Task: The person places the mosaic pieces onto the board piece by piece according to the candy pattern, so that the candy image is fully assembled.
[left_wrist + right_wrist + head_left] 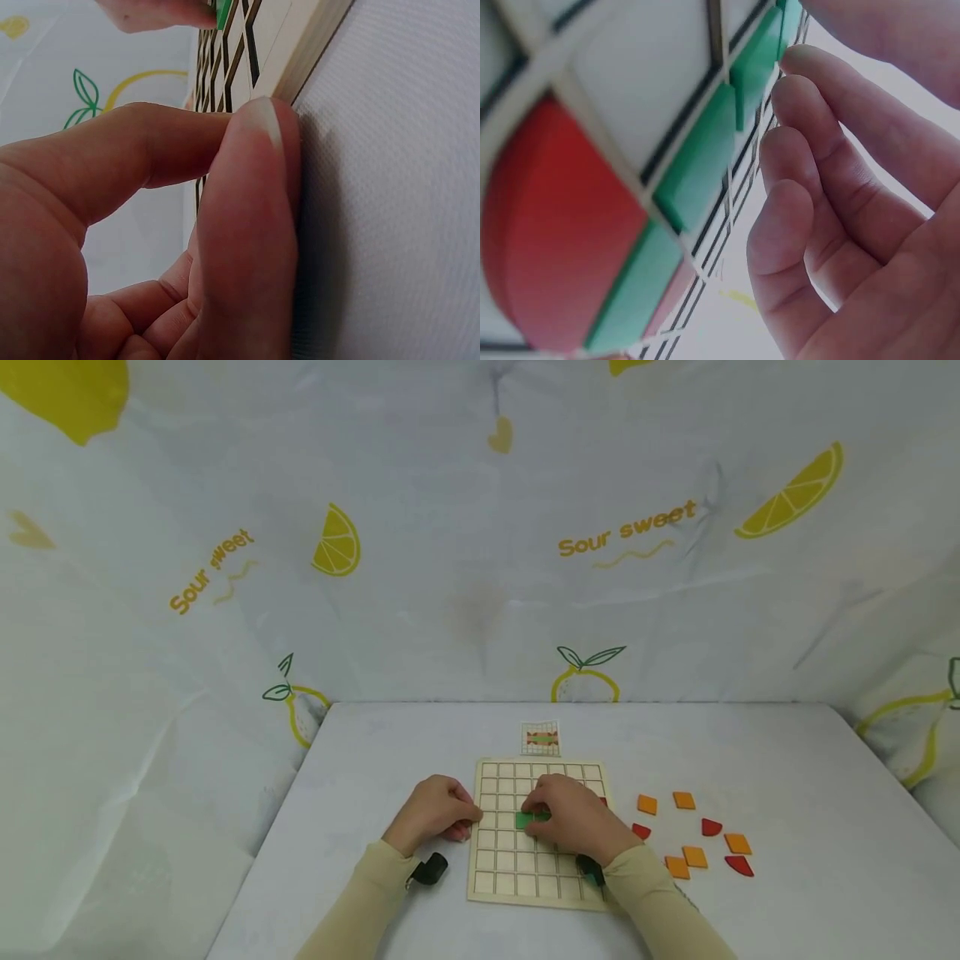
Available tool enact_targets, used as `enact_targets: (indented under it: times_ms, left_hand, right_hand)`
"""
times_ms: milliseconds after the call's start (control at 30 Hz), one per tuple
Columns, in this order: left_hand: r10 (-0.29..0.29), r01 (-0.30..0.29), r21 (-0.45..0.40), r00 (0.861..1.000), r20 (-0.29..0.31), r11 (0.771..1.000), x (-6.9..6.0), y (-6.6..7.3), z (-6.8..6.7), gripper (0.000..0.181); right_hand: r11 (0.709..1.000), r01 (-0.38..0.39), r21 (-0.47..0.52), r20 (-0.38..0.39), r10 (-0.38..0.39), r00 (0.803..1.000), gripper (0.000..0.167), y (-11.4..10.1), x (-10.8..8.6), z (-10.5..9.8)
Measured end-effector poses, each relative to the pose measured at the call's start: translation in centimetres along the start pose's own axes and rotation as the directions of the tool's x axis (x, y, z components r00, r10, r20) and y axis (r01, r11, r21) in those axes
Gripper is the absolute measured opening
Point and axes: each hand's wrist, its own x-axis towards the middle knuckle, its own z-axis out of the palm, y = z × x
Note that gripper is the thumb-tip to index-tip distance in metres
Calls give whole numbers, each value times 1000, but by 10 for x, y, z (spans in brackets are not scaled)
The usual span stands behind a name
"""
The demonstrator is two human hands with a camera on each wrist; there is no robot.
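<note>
A pale wooden grid board (483, 860) lies on the white table. My left hand (435, 814) is at its left edge, thumb and index fingertip together against the rim (296, 64). Over the middle of the board, my right hand (573, 814) pinches a green square tile (523, 821) between thumb and index finger, at a cell. Its other fingers (787, 225) are bent beside the board in the right wrist view. More green tiles (697, 161) sit in a row there, with a red rounded piece (559, 232) nearer the camera. My right hand hides part of this row from above.
A small printed card (540, 739) with a red and green pattern lies behind the board. To the right are scattered several orange squares (683, 800) and red rounded pieces (739, 866). A lemon-print cloth (465, 568) hangs behind the table.
</note>
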Motion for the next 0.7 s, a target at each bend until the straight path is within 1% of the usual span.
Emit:
enact_targets:
  times_ms: [100,167,267,367,400,433,567,700]
  left_hand:
    - [0,0,1,1000,1,1000,1,1,0,20]
    - [-3,3,4,1000,-1,1000,1,2,0,20]
    - [-8,8,7,1000,-4,1000,0,2,-1,19]
    - [-4,4,7,1000,-4,1000,-1,4,-1,20]
    - [-3,3,8,1000,-4,1000,-1,4,-1,20]
    - [-2,2,9,1000,-5,1000,-2,5,-1,21]
    - [-10,10,8,1000,-5,1000,-2,4,1,21]
    - [-11,11,0,1000,-3,1000,-1,2,2,20]
  right_hand:
    - [999,-45,19,-6,46,999,19,6,-3,-9]
    - [997,-71,41,-15,72,997,19,14,-6,-17]
    - [990,-119,74,-42,122,992,18,30,-15,-31]
    - [982,-166,90,-77,173,982,18,50,-29,-48]
    - [977,-194,88,-89,201,975,18,57,-34,-54]
    - [975,-206,81,-98,214,972,20,64,-40,-59]
    - [952,-299,71,-122,306,944,25,91,-64,-75]
    - [914,-383,133,-109,398,911,34,114,-86,-88]
